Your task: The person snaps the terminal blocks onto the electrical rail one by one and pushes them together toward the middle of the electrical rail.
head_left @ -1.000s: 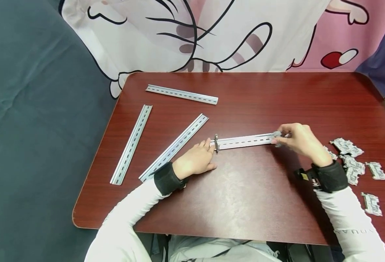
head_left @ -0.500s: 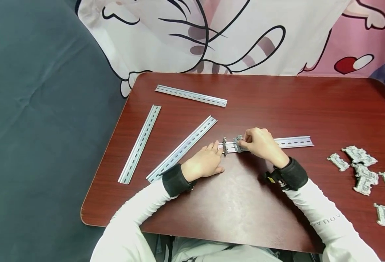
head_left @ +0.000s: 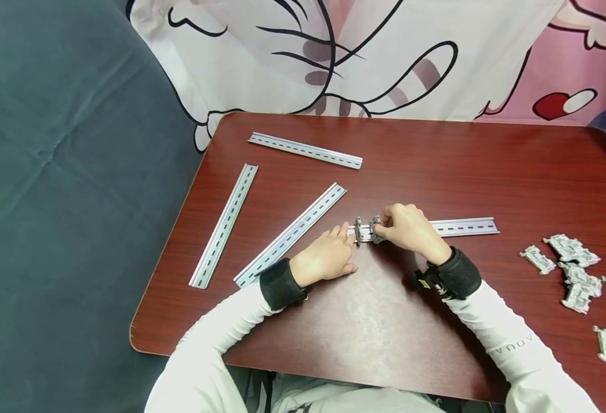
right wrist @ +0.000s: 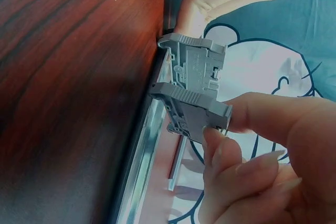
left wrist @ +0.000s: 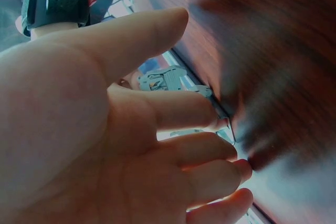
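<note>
Now grey block (right wrist: 193, 116) pinched between right fingers (right wrist: 265, 114); left fingers (left wrist: 184, 110) outstretched at end of rail (head_left: 465, 227).

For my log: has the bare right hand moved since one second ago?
Yes: the right hand moved leftward, nearer the upright grey plastic clip beside the left hand.

Slotted rail (head_left: 465, 227), right hand (head_left: 412, 230) gripping clip (head_left: 373, 227)

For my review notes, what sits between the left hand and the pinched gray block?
A second gray block, standing on the metal rail: right wrist and head views.
</note>
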A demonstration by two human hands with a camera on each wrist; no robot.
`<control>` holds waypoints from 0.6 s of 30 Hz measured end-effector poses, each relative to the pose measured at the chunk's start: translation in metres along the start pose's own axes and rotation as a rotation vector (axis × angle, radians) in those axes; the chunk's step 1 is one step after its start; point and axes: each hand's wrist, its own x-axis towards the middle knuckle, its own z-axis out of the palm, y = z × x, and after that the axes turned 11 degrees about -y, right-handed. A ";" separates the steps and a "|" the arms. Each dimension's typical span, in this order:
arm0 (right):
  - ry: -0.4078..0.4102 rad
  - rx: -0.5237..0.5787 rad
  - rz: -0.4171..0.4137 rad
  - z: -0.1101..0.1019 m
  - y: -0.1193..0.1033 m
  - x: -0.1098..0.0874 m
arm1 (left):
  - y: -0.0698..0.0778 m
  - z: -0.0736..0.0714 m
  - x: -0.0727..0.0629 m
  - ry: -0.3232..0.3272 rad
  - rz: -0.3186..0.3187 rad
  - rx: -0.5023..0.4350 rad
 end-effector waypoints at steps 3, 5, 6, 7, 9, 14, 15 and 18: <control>-0.013 -0.003 0.019 0.001 0.000 0.000 | 0.001 0.000 0.001 0.000 0.000 0.003; -0.017 -0.006 0.026 0.001 0.000 0.000 | 0.001 0.000 0.001 -0.003 0.000 0.002; -0.018 -0.008 0.028 0.001 0.000 0.000 | 0.001 0.000 0.002 -0.004 -0.001 0.001; -0.017 -0.010 0.031 0.002 0.000 0.000 | 0.001 0.000 0.002 -0.006 -0.001 -0.002; -0.015 -0.016 0.032 0.003 0.000 0.001 | 0.001 0.000 0.002 -0.007 -0.002 -0.002; -0.006 -0.024 0.025 0.007 -0.002 0.004 | 0.001 0.001 0.002 0.001 -0.004 0.008; -0.004 -0.024 0.019 0.007 -0.003 0.005 | 0.001 0.001 0.001 0.001 -0.004 0.009; 0.000 -0.034 0.013 0.008 -0.005 0.009 | 0.001 0.002 0.001 0.008 -0.008 0.010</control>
